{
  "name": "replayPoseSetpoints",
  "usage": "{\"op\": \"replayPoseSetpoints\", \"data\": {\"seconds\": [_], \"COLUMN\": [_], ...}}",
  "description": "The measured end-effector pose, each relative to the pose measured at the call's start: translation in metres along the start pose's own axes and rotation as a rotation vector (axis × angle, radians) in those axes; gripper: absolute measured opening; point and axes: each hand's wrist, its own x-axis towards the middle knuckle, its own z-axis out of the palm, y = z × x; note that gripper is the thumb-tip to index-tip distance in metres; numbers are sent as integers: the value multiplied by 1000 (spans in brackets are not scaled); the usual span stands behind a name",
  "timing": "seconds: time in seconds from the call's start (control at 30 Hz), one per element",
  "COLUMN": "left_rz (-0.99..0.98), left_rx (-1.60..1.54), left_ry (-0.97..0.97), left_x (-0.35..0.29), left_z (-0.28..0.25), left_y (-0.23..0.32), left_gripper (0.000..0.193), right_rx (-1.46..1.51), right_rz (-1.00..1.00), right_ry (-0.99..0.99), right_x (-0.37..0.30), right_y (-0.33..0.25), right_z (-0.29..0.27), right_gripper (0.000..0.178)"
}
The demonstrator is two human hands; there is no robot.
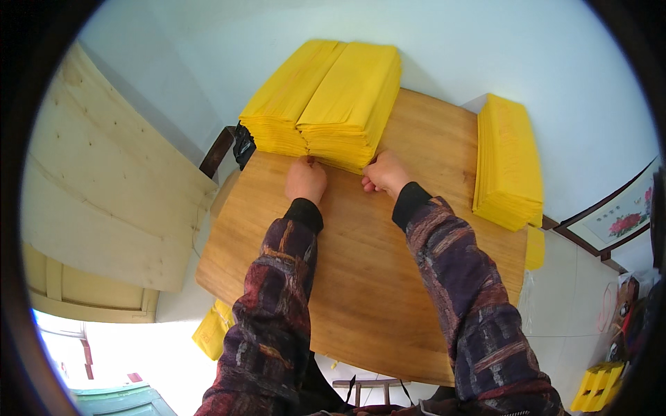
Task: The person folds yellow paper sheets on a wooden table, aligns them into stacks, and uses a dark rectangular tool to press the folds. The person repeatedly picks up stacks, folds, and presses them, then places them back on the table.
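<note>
Two tall stacks of thin yellow folded sheets, a left stack (pixel 288 87) and a right stack (pixel 354 90), lie side by side at the back of a wooden table (pixel 374 277). Both my hands are at the near bottom edge of the right one. My left hand (pixel 306 181) is closed at its lower left corner, fingertips partly hidden against the sheets. At its lower right corner my right hand (pixel 388 173) has its fingers curled and pinching the edge. How many sheets are between the fingers cannot be made out.
Another yellow stack (pixel 508 163) stands on the table's right edge by the wall. Yellow bundles lie lower down, one bundle (pixel 215 329) at left and another bundle (pixel 596 386) at right. A wooden board (pixel 104 173) leans at left. A framed flower picture (pixel 621 215) is at right.
</note>
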Motion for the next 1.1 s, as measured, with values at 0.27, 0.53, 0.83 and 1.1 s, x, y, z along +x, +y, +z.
{"op": "replayPoseSetpoints", "data": {"seconds": [0.27,0.53,0.83,1.1], "left_rz": [-31,-162,-72,-265], "left_rx": [52,-429,-677,-1094], "left_ry": [31,-74,95,-88], "left_x": [-12,-11,-32,-98], "left_z": [9,12,20,-33], "left_y": [14,7,-32,-35], "left_gripper": [27,26,20,45], "right_rx": [-294,-348,-41,-35], "right_rz": [-94,-52,46,-32], "right_ry": [19,14,62,-41], "right_x": [10,11,-18,-119], "right_y": [14,8,15,77], "right_z": [7,11,2,-41], "right_gripper": [14,15,20,19]}}
